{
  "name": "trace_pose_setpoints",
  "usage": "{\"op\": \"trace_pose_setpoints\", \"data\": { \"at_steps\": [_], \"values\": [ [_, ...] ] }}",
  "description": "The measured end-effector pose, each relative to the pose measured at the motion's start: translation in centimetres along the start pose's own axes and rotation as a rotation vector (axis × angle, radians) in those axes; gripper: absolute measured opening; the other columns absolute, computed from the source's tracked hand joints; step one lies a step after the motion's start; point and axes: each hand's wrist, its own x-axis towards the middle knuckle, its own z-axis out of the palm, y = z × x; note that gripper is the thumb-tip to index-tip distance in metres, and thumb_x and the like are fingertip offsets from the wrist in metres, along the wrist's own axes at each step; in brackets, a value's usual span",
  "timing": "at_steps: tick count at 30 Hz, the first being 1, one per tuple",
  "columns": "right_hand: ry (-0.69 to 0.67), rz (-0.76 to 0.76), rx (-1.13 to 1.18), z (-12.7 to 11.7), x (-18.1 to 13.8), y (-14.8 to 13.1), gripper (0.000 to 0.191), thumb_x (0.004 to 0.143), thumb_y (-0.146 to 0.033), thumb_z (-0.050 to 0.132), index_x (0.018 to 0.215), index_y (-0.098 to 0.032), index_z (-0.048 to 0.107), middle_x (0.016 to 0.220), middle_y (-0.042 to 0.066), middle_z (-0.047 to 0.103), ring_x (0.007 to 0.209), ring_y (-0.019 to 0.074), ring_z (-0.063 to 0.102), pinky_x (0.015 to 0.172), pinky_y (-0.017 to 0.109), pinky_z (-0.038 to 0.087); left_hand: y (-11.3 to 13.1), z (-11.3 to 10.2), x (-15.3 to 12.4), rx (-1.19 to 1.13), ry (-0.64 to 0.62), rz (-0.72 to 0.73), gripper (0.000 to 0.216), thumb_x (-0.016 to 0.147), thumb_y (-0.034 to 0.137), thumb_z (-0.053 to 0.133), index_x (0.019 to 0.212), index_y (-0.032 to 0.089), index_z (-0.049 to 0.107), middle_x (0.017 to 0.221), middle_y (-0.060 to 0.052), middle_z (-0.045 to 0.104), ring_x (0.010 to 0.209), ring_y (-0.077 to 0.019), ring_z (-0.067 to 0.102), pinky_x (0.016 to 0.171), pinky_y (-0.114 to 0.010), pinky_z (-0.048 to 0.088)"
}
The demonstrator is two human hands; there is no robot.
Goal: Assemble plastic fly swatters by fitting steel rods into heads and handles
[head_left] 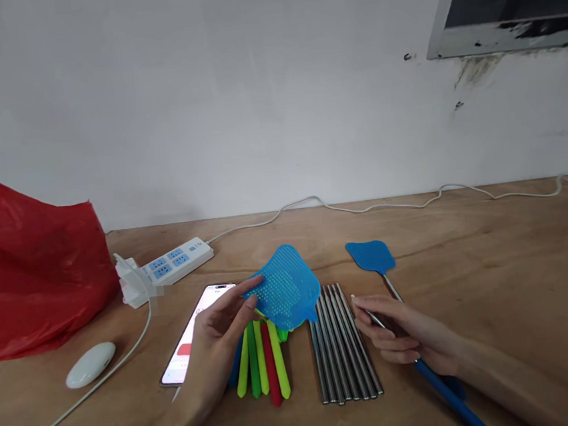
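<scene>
My left hand [216, 340] pinches the edge of a blue mesh fly swatter head [288, 286], its short neck tipped toward the right. Closed around a thin metal rod with a blue handle [449, 391] is my right hand [401, 335]; the rod's tip points up and left, apart from the swatter head. Between the hands lie several metal tubes [342, 351] side by side. Under the left hand's swatter head are several yellow, green, red and blue handles [261, 362], partly covered. Behind my right hand rests another blue fly swatter [371, 256], its lower part hidden.
A lit phone [191, 342] lies beside my left wrist. Farther left are a white oval case [91, 364], a red plastic bag [43, 269] and a white power strip [173, 267]. A white cable [378, 208] runs along the wall at the table's back.
</scene>
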Motion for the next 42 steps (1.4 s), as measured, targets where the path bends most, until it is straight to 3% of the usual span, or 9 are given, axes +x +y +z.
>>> {"op": "trace_pose_setpoints", "data": {
  "at_steps": [3,6,12,16,22,26,30,34,42],
  "values": [
    [0.114,-0.134,0.023,0.1,-0.1,-0.2,0.024,0.088,-0.036,0.069,0.078,-0.016,0.063,0.066,-0.005,0.059,0.035,-0.0018,0.014,0.031,0.012,0.014,0.1,0.4,-0.3,0.012,-0.122,-0.045,0.030,0.087,0.044,0.067,0.106,0.024,0.077,0.085,-0.002,0.072,0.076,-0.0185,0.063,0.065,-0.026,0.052],
    [0.192,-0.194,0.011,0.3,-0.3,-0.4,0.015,0.089,-0.031,0.068,0.088,-0.016,0.070,0.090,0.001,0.069,0.038,-0.0030,0.017,0.033,0.011,0.016,0.0,0.8,-0.9,0.077,-0.227,-0.083,0.032,0.088,0.044,0.065,0.111,0.023,0.076,0.073,-0.001,0.066,0.068,-0.0164,0.057,0.058,-0.024,0.046],
    [0.115,-0.120,-0.067,0.4,-0.7,-0.5,0.018,0.091,-0.029,0.065,0.098,-0.018,0.078,0.101,0.004,0.069,0.038,-0.0028,0.018,0.033,0.013,0.019,0.1,0.8,-1.4,0.184,-0.395,-0.029,0.040,0.091,0.041,0.063,0.128,0.024,0.067,0.069,0.001,0.058,0.066,-0.0151,0.054,0.063,-0.026,0.045],
    [0.076,-0.089,-0.086,0.4,-0.9,-0.6,0.024,0.094,-0.030,0.060,0.102,-0.017,0.079,0.113,0.010,0.070,0.039,-0.0020,0.017,0.033,0.013,0.020,0.1,0.8,-1.6,0.198,-0.434,-0.020,0.045,0.092,0.041,0.063,0.135,0.027,0.060,0.071,0.002,0.057,0.067,-0.0149,0.054,0.064,-0.026,0.046],
    [0.076,-0.127,-0.069,0.5,-1.1,-0.7,0.024,0.093,-0.030,0.061,0.108,-0.020,0.078,0.137,0.014,0.061,0.042,-0.0016,0.016,0.034,0.012,0.023,-0.1,1.1,-1.9,0.161,-0.495,-0.091,0.032,0.089,0.046,0.064,0.112,0.025,0.073,0.074,-0.001,0.061,0.067,-0.0170,0.056,0.060,-0.027,0.046],
    [0.090,-0.138,0.005,0.9,-0.9,-0.8,0.026,0.096,-0.033,0.057,0.103,-0.020,0.077,0.129,0.013,0.066,0.041,-0.0007,0.016,0.032,0.011,0.021,-0.2,1.0,-1.4,0.104,-0.476,-0.161,0.035,0.087,0.048,0.065,0.110,0.024,0.073,0.071,-0.001,0.061,0.064,-0.0173,0.055,0.056,-0.027,0.045],
    [0.175,-0.200,0.095,0.8,-0.6,-1.1,0.043,0.103,-0.036,0.040,0.097,-0.015,0.076,0.102,0.012,0.073,0.039,0.0004,0.012,0.031,0.011,0.021,-0.6,0.0,0.1,0.109,-0.227,-0.103,0.038,0.084,0.049,0.068,0.111,0.022,0.071,0.071,0.000,0.061,0.064,-0.0175,0.056,0.058,-0.028,0.047],
    [0.217,-0.227,0.124,0.3,-0.2,-1.0,0.049,0.105,-0.037,0.034,0.093,-0.012,0.075,0.073,0.004,0.066,0.038,0.0017,0.010,0.030,0.011,0.022,-1.2,-0.9,1.7,0.150,-0.068,-0.038,0.039,0.082,0.048,0.069,0.109,0.020,0.068,0.073,0.001,0.060,0.067,-0.0170,0.057,0.061,-0.027,0.047],
    [0.176,-0.197,0.129,0.0,0.6,0.1,0.041,0.103,-0.040,0.042,0.094,-0.013,0.072,0.066,-0.001,0.057,0.037,0.0017,0.010,0.030,0.011,0.023,-2.0,-1.0,2.6,0.143,-0.061,-0.070,0.047,0.081,0.050,0.070,0.114,0.018,0.059,0.079,0.001,0.066,0.074,-0.0190,0.063,0.066,-0.029,0.052]
  ]
}}
